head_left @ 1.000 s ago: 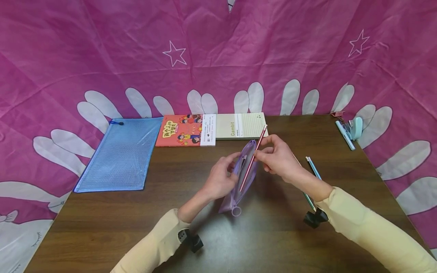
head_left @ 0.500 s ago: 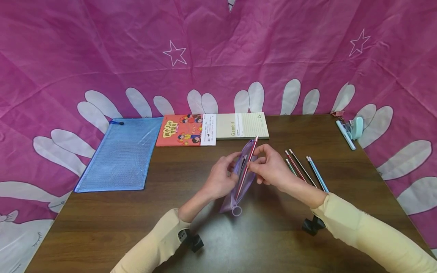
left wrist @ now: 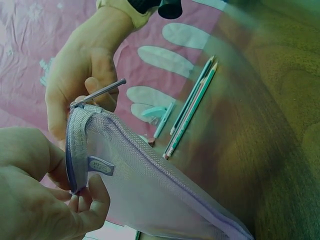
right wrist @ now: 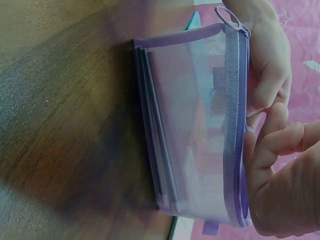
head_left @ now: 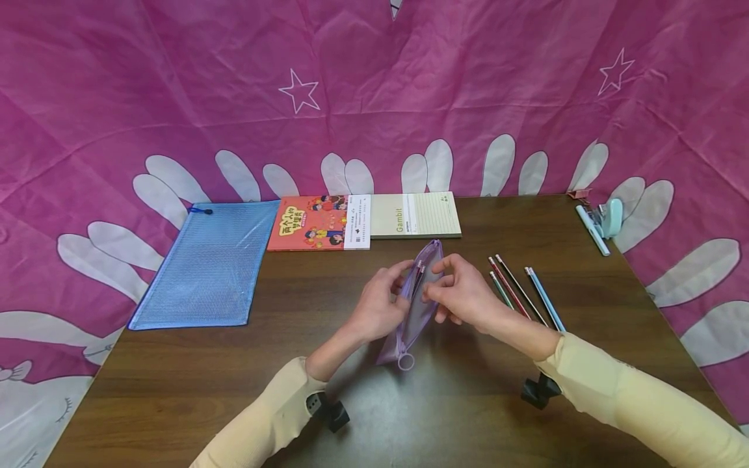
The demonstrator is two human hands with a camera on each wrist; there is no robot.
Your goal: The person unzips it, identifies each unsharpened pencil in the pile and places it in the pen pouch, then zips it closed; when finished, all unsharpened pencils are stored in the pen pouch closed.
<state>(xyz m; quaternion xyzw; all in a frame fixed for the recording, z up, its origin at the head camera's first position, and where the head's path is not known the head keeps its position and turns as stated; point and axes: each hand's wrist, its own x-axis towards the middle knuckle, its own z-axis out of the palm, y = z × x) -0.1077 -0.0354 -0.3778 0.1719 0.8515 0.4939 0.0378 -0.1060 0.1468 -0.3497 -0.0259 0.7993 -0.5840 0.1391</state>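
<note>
A purple mesh zip pencil pouch stands unzipped on the table, a ring pull at its near end. My left hand pinches its left rim. My right hand is at the right side of the opening, thumb and index finger apart and nothing seen between them. Pencils show inside the pouch; through the mesh in the right wrist view, dark pencils lie along its bottom. More pencils, green, red, dark and blue, lie on the table beyond the right wrist, partly hidden by the forearm.
A blue mesh zip folder lies at the left. Along the back are a red book and a Gambit notebook. A light-blue pen and a mint stapler-like item sit at the right edge of the wooden table.
The red pencil in my right hand has gone down into the pouch and been let go. My right hand moved slightly down and left. My left hand stayed on the pouch.
</note>
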